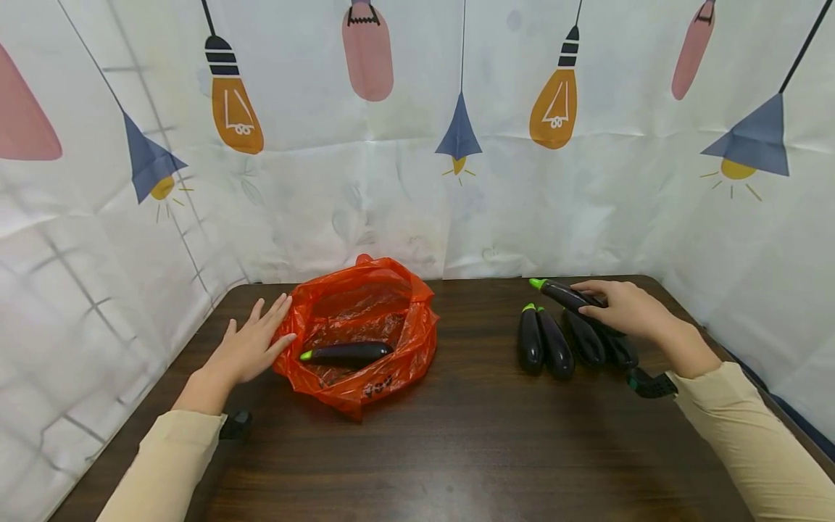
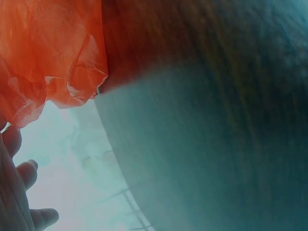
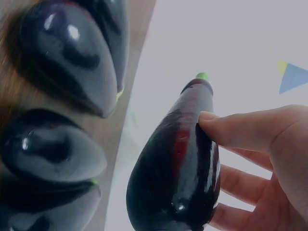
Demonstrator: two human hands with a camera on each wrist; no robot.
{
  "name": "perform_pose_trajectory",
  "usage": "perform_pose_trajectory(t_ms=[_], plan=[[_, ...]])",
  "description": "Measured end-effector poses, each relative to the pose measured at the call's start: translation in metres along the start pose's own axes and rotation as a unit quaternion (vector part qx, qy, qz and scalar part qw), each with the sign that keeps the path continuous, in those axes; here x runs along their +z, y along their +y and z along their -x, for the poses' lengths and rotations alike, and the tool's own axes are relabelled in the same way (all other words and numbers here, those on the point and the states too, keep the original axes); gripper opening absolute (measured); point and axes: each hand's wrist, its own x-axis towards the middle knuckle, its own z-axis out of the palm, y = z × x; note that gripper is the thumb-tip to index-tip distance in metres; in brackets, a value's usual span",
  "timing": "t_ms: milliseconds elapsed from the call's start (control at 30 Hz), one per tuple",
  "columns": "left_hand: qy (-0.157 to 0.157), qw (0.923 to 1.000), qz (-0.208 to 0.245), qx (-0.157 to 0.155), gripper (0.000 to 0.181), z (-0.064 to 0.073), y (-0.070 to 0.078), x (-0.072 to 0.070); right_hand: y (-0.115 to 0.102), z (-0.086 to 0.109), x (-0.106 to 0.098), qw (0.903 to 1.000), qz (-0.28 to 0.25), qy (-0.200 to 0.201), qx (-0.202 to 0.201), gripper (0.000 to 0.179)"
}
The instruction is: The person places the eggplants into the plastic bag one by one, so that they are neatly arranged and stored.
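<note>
My right hand [image 1: 622, 308] grips a dark purple eggplant [image 3: 175, 163] between thumb and fingers, its green stem end pointing left in the head view. Beneath and beside it, several more eggplants [image 1: 531, 344] lie together on the table's right side. To the left, an orange-red plastic bag [image 1: 424, 341] stands with its mouth open toward me. Inside the bag lies one eggplant [image 1: 349, 354], green stem to the left. My left hand [image 1: 251, 341] rests with spread fingers against the bag's left edge; in the left wrist view only part of that hand shows.
A dark brown wooden table [image 1: 443, 449] carries everything. Behind it and along both sides hangs a white curtain [image 1: 404, 196] printed with lamps and bulbs, close to the table's back edge. A dark wrist strap [image 1: 652, 384] sits at the right sleeve.
</note>
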Motion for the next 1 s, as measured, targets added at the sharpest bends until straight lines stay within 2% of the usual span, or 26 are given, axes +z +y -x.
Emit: perform_pose_trajectory(t_ms=[500, 767, 1000], plan=[[-0.002, 1.0, 0.0, -0.002, 0.081, -0.001, -0.004, 0.002, -0.03, -0.011, 0.005, 0.9995, 0.01, -0.016, -0.027, 0.048], [-0.002, 1.0, 0.003, -0.003, 0.082, -0.001, -0.005, 0.003, -0.046, -0.014, 0.01, 0.9977, -0.001, -0.046, -0.05, 0.047], [0.006, 1.0, 0.0, 0.005, 0.08, 0.0, -0.005, 0.003, -0.062, -0.018, 0.015, 0.9961, 0.011, -0.054, -0.069, 0.047]])
